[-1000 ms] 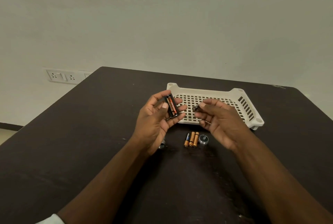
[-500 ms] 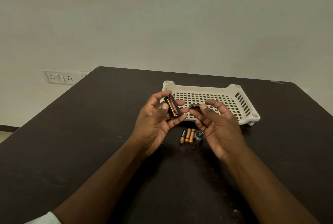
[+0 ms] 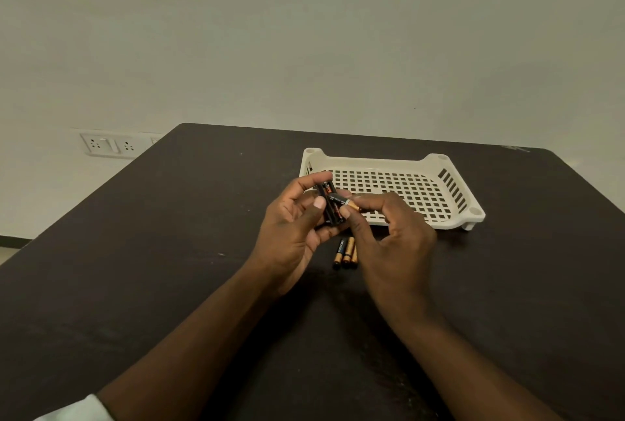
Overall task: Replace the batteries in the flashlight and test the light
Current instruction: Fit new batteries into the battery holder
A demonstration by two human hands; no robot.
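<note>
My left hand [image 3: 293, 227] holds a small black battery holder [image 3: 329, 205] upright between thumb and fingers; a black-and-red battery sits in it. My right hand [image 3: 389, 234] pinches a black-and-copper battery [image 3: 343, 201] by its copper end and presses its other end against the holder. Three more black-and-copper batteries [image 3: 345, 251] lie side by side on the dark table [image 3: 169, 251], just below my hands and partly hidden by my right hand. The flashlight body and its cap are not visible in the now frame.
A white perforated plastic tray [image 3: 446, 163] sits on the table just behind my hands, with nothing visible in it. A wall socket plate [image 3: 108, 145] is at the far left beyond the table edge.
My right hand has moved left and brought its battery against the holder in my left hand. The small round cap beside the loose batteries is now hidden behind my right hand.
</note>
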